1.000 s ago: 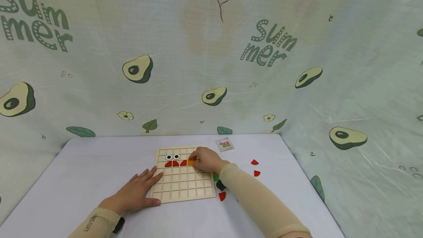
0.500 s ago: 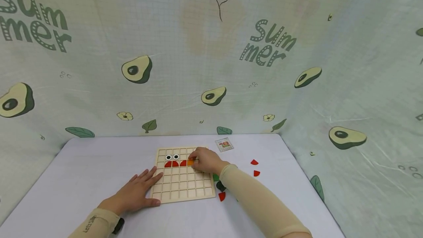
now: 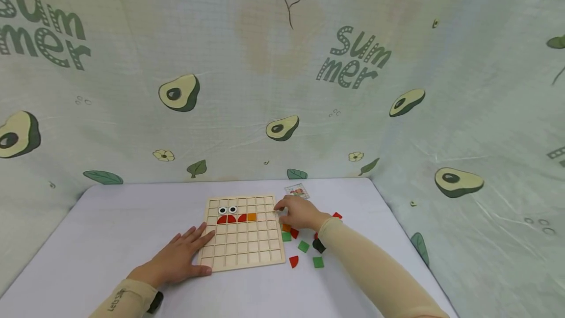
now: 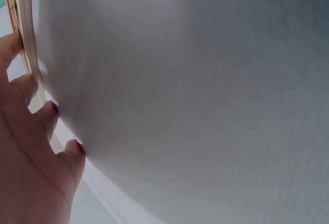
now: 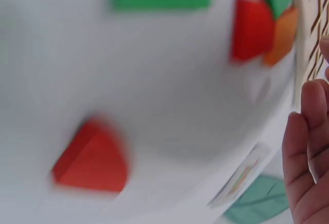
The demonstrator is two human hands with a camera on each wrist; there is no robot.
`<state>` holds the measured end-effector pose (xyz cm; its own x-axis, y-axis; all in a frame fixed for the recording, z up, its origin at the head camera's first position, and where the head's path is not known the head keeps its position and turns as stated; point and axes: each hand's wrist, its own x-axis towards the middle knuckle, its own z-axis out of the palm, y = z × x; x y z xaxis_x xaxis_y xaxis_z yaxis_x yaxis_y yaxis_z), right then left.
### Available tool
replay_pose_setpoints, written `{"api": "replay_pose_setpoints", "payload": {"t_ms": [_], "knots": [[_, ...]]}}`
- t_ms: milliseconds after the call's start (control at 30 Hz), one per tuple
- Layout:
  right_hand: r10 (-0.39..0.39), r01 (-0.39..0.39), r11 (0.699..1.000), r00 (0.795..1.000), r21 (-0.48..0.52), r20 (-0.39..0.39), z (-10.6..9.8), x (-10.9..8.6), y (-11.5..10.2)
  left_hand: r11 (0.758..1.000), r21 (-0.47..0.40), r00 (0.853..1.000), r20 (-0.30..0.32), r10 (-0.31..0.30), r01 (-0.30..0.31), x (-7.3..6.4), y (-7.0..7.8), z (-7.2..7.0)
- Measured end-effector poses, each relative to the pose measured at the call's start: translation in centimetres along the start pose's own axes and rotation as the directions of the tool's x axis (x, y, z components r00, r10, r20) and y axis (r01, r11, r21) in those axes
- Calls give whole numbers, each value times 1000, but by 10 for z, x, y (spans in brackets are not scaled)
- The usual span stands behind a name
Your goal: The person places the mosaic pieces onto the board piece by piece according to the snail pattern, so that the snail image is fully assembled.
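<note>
A wooden grid board [image 3: 247, 248] lies on the white table. My left hand [image 3: 176, 259] rests at its left edge with fingers spread; in the left wrist view its fingertips touch the board's side [image 4: 26, 26]. On the grid sit two round eye pieces [image 3: 222, 210], with several red quarter-circle pieces [image 3: 222, 220] and an orange square [image 3: 252, 217] in the row below. My right hand [image 3: 301, 213] hovers at the board's right edge, fingers loosely bent, with nothing visible in them. Just under it lie an orange piece [image 3: 286, 228] and a red piece [image 3: 294, 233].
Right of the board are scattered green squares [image 3: 318, 262], a red quarter-circle [image 3: 294, 261], black pieces [image 3: 318, 245] and another red piece [image 3: 337, 215]. A small picture card [image 3: 298, 189] lies behind the right hand. A printed cloth [image 3: 238, 151] hangs behind the table.
My right hand has let go of the orange square in the grid and moved right, to the board's edge. The left hand stays in place. The head view has shifted slightly.
</note>
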<state>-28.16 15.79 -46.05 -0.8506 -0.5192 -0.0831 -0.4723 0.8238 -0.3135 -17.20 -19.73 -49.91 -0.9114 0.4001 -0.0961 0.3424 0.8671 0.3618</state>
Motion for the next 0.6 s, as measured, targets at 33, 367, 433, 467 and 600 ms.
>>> {"api": "replay_pose_setpoints", "payload": {"t_ms": [33,367,433,467,600], "knots": [[8,-8,1000,1000,4,1,-2,-3,4,1000,0,1000,-2,7,-7,0,0,0],[53,-53,999,998,7,26,-10,-36,35,1000,13,1000,-6,16,-15,0,-2,0],[68,-68,998,998,16,12,-11,-42,43,1000,10,1000,-6,15,-15,1,-2,0],[79,-80,996,997,28,5,-12,-45,47,1000,10,1000,-5,10,-10,1,-3,0],[135,-133,989,991,72,-23,-19,-58,63,1000,5,1000,-4,7,-7,1,-2,1]]}}
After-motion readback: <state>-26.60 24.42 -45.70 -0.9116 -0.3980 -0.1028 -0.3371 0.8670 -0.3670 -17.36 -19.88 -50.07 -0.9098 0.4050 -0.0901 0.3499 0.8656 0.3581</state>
